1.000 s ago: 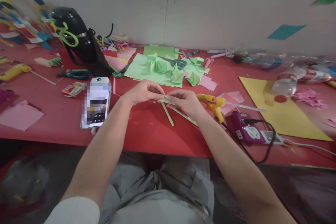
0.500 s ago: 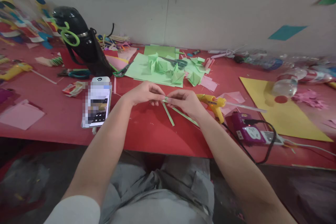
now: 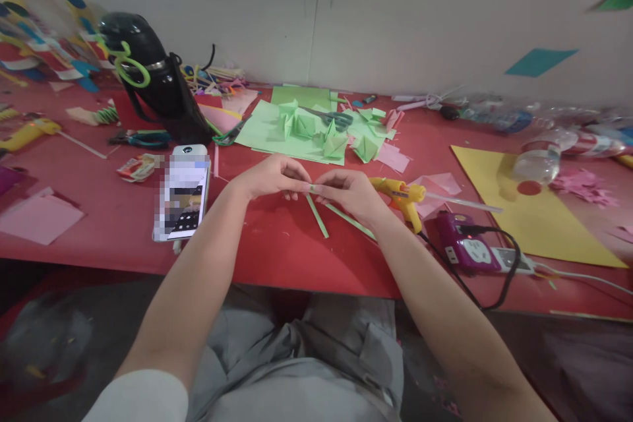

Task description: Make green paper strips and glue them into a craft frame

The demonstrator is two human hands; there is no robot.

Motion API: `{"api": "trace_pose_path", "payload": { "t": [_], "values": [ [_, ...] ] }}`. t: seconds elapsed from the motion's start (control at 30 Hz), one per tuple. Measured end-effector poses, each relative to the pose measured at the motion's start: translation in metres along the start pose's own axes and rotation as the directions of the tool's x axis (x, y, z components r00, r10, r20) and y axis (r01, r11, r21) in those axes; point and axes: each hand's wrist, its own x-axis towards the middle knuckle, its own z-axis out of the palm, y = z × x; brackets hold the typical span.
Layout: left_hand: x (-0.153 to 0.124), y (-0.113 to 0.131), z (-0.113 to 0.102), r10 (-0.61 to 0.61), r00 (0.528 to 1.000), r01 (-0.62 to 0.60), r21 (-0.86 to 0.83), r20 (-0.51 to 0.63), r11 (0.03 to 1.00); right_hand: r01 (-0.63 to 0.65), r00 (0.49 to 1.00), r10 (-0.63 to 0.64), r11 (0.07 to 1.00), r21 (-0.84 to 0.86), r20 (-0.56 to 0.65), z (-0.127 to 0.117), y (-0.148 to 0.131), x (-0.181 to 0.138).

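"Head view: how far is the work going?"

"The left hand (image 3: 277, 178) and the right hand (image 3: 351, 192) are pinching a narrow light-green paper strip (image 3: 318, 217) between nearly closed fingertips."

"What is remaining?"

"Two lengths, seemingly its ends, are trailing unfolded, bodyward of the hands. Beyond them, angular folded light-green paper pieces (image 3: 304, 124) are lying, apparently finished."

Your left hand (image 3: 277, 178) and right hand (image 3: 351, 192) nearly meet over the red table (image 3: 297, 264), both pinching green strip (image 3: 317, 216), two lengths of which show nearer you. Beyond lie folded papers (image 3: 301, 124) and scissors (image 3: 339, 120). Just right of your right hand: a glue gun (image 3: 405, 192); left of your left: a phone (image 3: 190, 200) and bottle (image 3: 173, 95).
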Motion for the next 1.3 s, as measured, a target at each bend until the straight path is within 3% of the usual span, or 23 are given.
{"api": "trace_pose_path", "payload": {
  "t": [0.4,0.63,0.8,1.0,1.3],
  "values": [
    [-0.002,0.002,0.000,-0.035,0.998,0.033,0.044,0.055,0.998,0.008,0.999,-0.007,1.000,-0.029,0.031,-0.001,0.002,0.001],
    [-0.005,0.006,-0.002,-0.051,0.986,0.041,0.068,0.159,0.997,0.008,0.997,-0.007,1.000,0.020,-0.071,0.003,-0.004,-0.001],
    [-0.006,0.006,-0.002,0.021,0.978,-0.029,0.040,0.207,0.999,0.040,0.989,-0.038,0.999,0.014,-0.146,0.004,-0.006,-0.002],
    [-0.005,0.006,0.001,0.012,0.981,0.003,-0.078,0.195,0.997,0.086,0.989,-0.065,0.984,0.154,-0.136,0.004,-0.003,0.001],
    [-0.003,0.007,0.008,-0.015,0.992,0.029,-0.115,0.127,0.993,0.083,0.976,-0.061,0.992,0.096,-0.209,0.006,-0.004,0.000]
  ]
}}
